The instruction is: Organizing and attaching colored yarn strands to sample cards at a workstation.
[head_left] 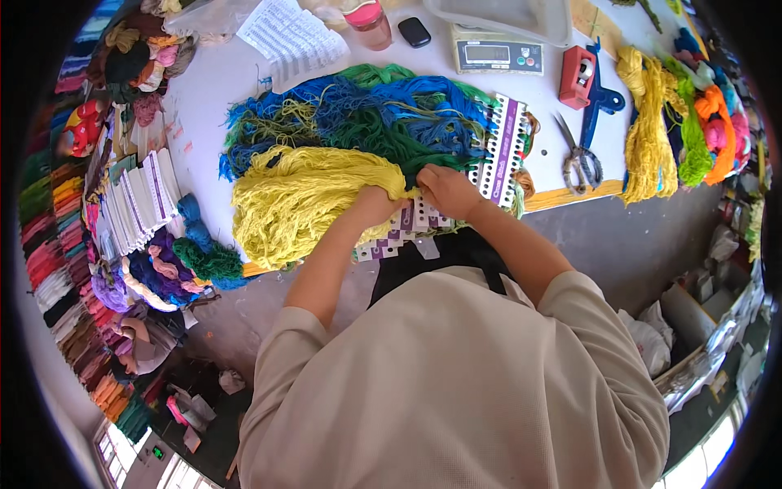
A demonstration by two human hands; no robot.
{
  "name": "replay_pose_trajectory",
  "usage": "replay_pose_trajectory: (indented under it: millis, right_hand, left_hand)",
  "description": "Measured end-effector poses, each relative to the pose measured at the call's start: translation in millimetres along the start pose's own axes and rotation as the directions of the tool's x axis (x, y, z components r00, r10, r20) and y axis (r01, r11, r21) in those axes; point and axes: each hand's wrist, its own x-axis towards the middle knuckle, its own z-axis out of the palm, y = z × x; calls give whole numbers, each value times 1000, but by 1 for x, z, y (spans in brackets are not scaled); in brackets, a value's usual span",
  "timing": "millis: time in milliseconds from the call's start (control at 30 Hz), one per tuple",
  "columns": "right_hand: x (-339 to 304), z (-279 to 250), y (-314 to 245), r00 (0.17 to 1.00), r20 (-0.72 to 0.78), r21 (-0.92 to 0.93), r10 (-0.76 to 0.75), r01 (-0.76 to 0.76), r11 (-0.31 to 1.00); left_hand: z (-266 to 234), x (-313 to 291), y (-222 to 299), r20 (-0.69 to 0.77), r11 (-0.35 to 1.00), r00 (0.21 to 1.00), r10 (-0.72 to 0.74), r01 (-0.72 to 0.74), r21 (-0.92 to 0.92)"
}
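Note:
A thick bundle of yellow embroidery thread (297, 204) lies at the table's front edge. My left hand (380, 207) is closed round its narrow right end, with the fingers partly hidden in the strands. Close beside it, my right hand (446, 192) is bent with its fingertips pinched together near the thread's tip; what they hold is hidden. Under both hands are white thread cards (503, 155) with purple bands and rows of punched holes. Blue and green threads (391, 114) fan out behind the yellow bundle, their right ends at the cards.
To the right lie scissors (581, 165), a blue clip-like tool (601, 99), a red tape dispenser (577, 77) and yellow skeins (648, 122). A digital scale (498, 55), pink-lidded jar (369, 24) and printed sheet (293, 42) stand behind. Stacked cards (140, 204) and skeins line the left.

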Motion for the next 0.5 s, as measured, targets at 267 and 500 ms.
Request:
replay_pose_trajectory:
  millis: [267,500]
  right_hand:
    - [4,9,1,998,-32,-85,59,-62,994]
    - [-1,8,1,994,-107,22,33,-31,999]
  left_hand:
    - [-1,-25,-16,-254,988,963,93,-57,146]
    - [19,3,8,-42,820,938,-344,279,-500]
